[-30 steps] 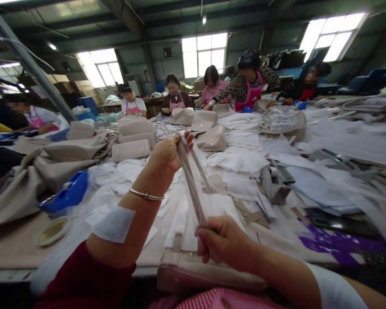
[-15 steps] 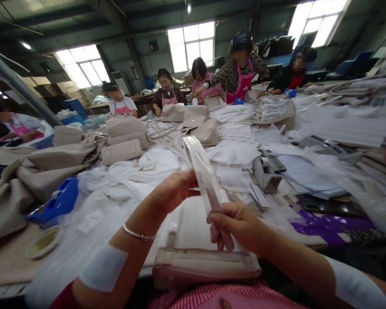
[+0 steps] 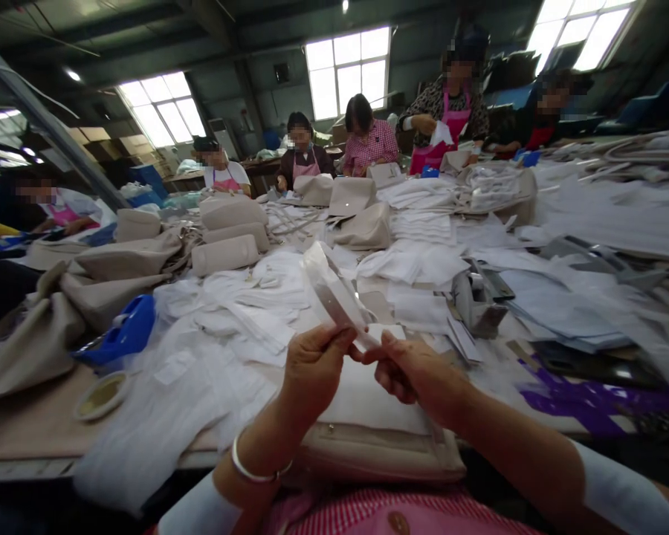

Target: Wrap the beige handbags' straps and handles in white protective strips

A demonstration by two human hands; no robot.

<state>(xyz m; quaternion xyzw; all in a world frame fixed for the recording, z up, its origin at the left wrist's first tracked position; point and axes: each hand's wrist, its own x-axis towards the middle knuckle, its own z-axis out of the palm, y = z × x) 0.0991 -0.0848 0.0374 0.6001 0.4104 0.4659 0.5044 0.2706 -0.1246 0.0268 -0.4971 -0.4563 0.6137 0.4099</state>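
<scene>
A beige bag strap (image 3: 331, 296) in a thin, milky plastic sleeve stands up in a loop above my hands. My left hand (image 3: 317, 371) pinches it between thumb and fingers, a metal bangle on the wrist. Close beside it, my right hand (image 3: 424, 379) is closed on the strap's lower end with thumb and bent fingers. Below both hands a beige handbag (image 3: 384, 453) lies at the table's front edge, with a white sheet (image 3: 368, 405) on it. My fingers hide part of the strap.
White wrapping sheets (image 3: 217, 312) spread over the table. At left are a blue tape dispenser (image 3: 120, 331), a tape roll (image 3: 101, 395) and beige bag pieces (image 3: 111, 260). At right stand a grey tape dispenser (image 3: 479, 301) and purple plastic (image 3: 574, 397). Several co-workers sit or stand across the table.
My left hand has come down and right, and now pinches the strap beside my right hand. The sleeved strap has bent from straight into a loop. The view has shifted slightly left.
</scene>
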